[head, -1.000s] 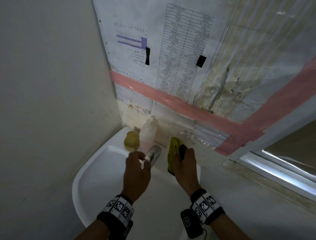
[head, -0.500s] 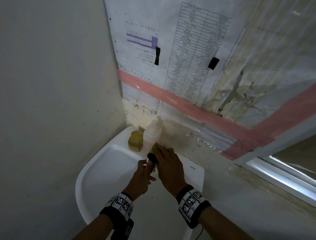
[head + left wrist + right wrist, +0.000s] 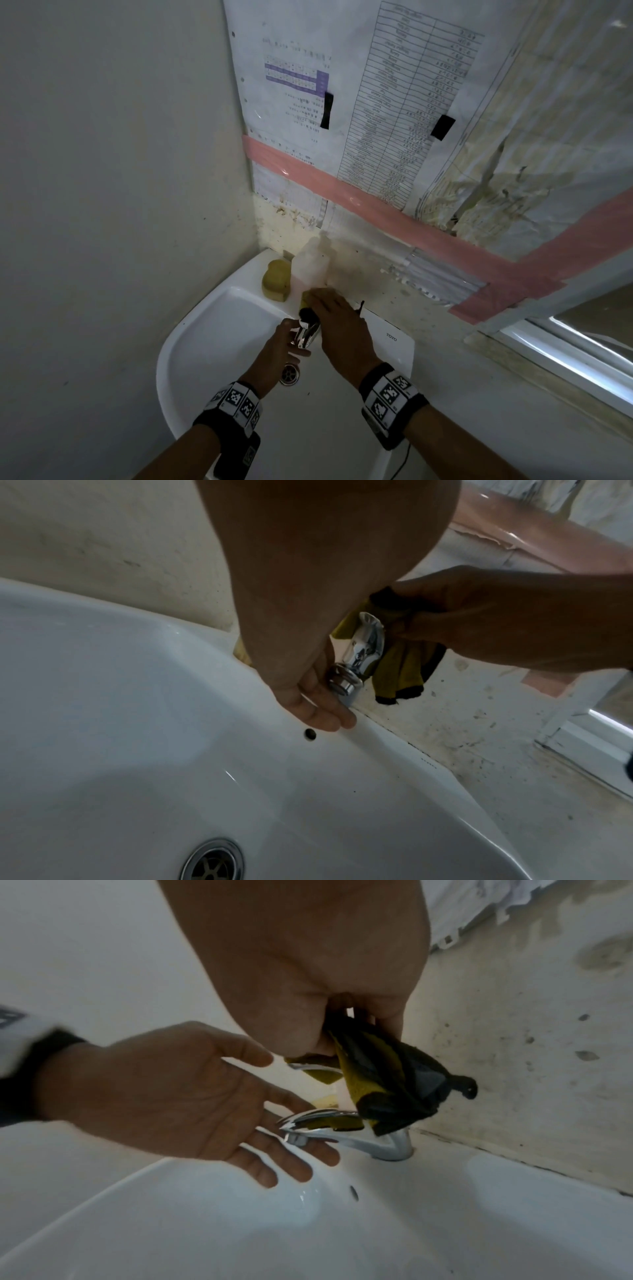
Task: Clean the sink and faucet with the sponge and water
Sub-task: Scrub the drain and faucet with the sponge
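White wall-corner sink (image 3: 212, 329) with chrome faucet (image 3: 342, 1139) as landmark. Right hand (image 3: 339, 329) grips the yellow-black sponge (image 3: 383, 1085) over the faucet handle, presumably to scrub it; left hand (image 3: 178, 1096), fingers spread and holding nothing, waits beneath the spout, likely checking for water.

1. Both forearms reached forward side by side, each wrist wrapped in a black band with black-and-white square markers.
2. The left hand (image 3: 164, 1096) was held palm up, its fingers (image 3: 287, 1172) straight and spread, gripping nothing.
3. The right hand (image 3: 339, 329) was turned palm down just beside the left, its fingers (image 3: 455, 615) curled and pinching a thin yellow cleaning sponge with a black edge (image 3: 387, 1080).
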